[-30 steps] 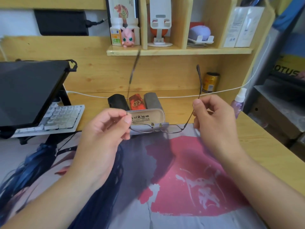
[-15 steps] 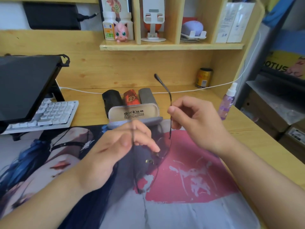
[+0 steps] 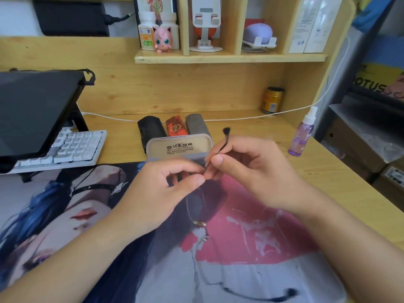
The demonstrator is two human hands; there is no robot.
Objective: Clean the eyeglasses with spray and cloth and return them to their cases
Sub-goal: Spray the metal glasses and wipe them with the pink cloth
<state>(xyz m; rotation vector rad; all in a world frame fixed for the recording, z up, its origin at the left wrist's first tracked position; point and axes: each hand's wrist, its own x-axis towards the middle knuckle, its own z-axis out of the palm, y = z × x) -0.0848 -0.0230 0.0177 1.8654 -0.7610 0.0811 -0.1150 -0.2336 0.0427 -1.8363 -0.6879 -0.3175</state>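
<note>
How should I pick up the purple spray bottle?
Grip the spray bottle around its purple body, below the white nozzle. It stands upright near the right edge of the desk, with bare wood to its left, so probably reach in from that side with your right hand and wrap your fingers round it.

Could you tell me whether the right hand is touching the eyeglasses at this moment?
Touching. The head view shows the right hand pinching one dark temple arm of the eyeglasses between thumb and fingers.
</note>
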